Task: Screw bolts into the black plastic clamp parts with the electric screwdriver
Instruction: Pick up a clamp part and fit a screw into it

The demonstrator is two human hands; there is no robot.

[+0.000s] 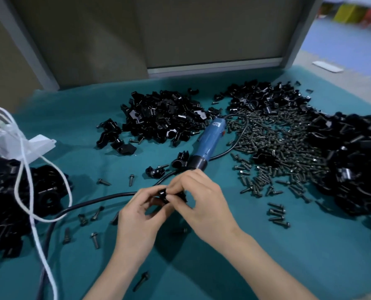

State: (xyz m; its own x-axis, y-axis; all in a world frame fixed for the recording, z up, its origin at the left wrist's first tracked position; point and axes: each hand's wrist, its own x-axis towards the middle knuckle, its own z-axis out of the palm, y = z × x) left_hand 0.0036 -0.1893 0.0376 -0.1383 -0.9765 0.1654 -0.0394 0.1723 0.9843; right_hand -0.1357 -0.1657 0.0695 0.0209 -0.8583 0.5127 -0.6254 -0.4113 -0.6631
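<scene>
**Item under work:** one black plastic clamp part [163, 194], at bench centre, raised just off the surface between both hands.

**Grip:** the left hand [137, 215] pinches it from 7 o'clock with thumb and fingertips. The right hand [199, 200] pinches it from 3 o'clock, fingers curled. Whether a bolt is already seated under those fingers cannot be told.

**Handling, as judged:** small, light, rigid moulded plastic with a glossy and probably slick finish. It is best held by the outer faces, leaving the bolt hole clear.

**Tool:** the blue electric screwdriver [208, 141] lies unheld at 12 o'clock of the hands, nose toward them. Its black cable [93, 202] trails off to 9 o'clock.

**Surface:** teal cloth [266, 256], soft, likely to check rolling.
- Heap of loose bolts [273, 148] at 2 o'clock.
- Clamp heaps at 12 o'clock [160, 118], 3 o'clock [349, 161] and 9 o'clock [11, 202].
- White cord [24, 169] at 9 o'clock.

**Room:** grey panel [201, 29] behind the bench, and blurred blue floor [342, 46] at 1 o'clock.
</scene>
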